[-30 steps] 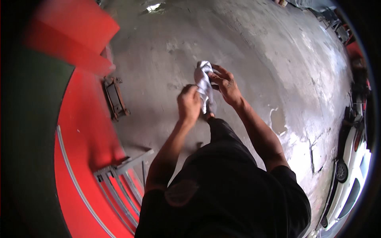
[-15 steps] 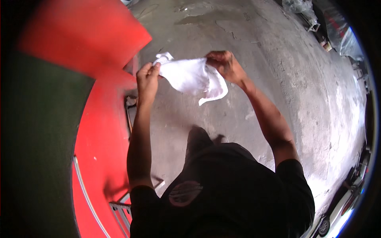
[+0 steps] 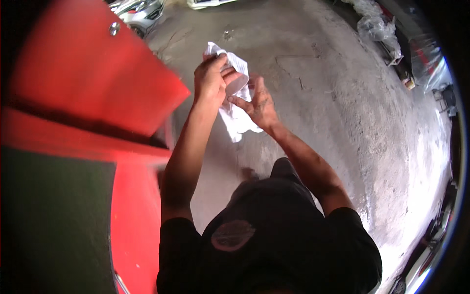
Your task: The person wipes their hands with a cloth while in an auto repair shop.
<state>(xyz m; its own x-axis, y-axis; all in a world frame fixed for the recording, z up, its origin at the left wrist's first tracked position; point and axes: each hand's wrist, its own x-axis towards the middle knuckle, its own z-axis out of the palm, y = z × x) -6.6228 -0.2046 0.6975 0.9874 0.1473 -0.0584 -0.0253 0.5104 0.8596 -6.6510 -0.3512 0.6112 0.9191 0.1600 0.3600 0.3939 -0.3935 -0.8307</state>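
My left hand (image 3: 214,81) is raised near the middle, its fingers gripping a crumpled white cloth (image 3: 236,118) with a ribbed-looking top edge. The cloth hangs down in loose folds over the grey floor. Just right of and below it, my right hand (image 3: 256,104) has thumb and fingers spread against the cloth, the fingertips partly blurred, not visibly closed on it.
A large red panel (image 3: 83,59) with a round metal fitting and a dark green surface (image 3: 58,206) fill the left side. Cars (image 3: 139,14) stand beyond. Plastic-wrapped items (image 3: 377,32) line the right edge of the concrete floor (image 3: 313,59), and a leg shows below me.
The cloth was bunched, then stretched between both hands; now it hangs from my left hand, which moved right and up. My right hand moved lower and opened. The view shifted, revealing cars.
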